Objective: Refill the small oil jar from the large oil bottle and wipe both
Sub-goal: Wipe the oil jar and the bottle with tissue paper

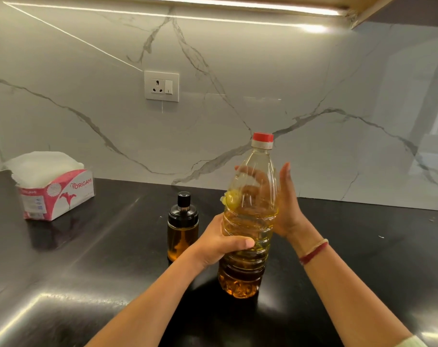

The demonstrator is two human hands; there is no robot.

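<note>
1. Large oil bottle (pixel 245 276): clear ribbed plastic, red cap (pixel 262 137), amber oil inside, centre-right of frame, tilted slightly
2. Left hand (pixel 220 242): fingers and thumb wrapped round the ribbed waist, firm grip
3. Right hand (pixel 288 211): flat, fingers straight, pressed against the bottle's upper right side
4. Small oil jar (pixel 182 236): round glass, glossy black stepped lid, part full, upright just left of the bottle
5. Countertop (pixel 87 259): glossy black; pink-white tissue box (pixel 60 196) at left edge; veined marble backsplash (pixel 238 71) behind
</note>
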